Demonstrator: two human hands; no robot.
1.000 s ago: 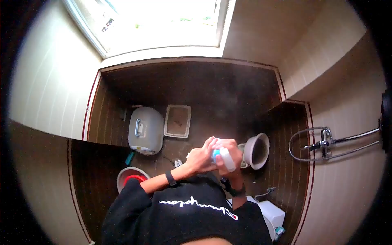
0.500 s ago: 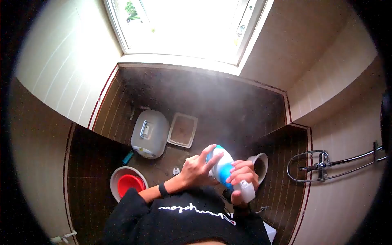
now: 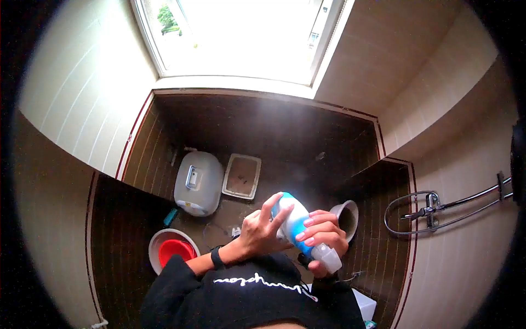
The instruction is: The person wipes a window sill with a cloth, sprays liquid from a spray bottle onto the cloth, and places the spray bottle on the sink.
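In front of my chest, both hands hold a blue and white plastic bottle, tilted with its translucent white top toward the lower right. My left hand grips the upper left end, index and middle fingers laid along its side. Nearer the top, my right hand has its fingers curled around the bottle, thumb below. The bottle's label and part of its underside are hidden by my fingers. A dark band circles my left wrist.
On the floor stand a closed grey-white lidded box, a shallow white tray, a white basin with a red basin inside, and a white bucket. A shower fitting hangs on the right wall; an open window is ahead.
The bottle and both hands have shifted slightly, the upper end moving a little left. Mist over the dark wall has thinned. My view has turned slightly.
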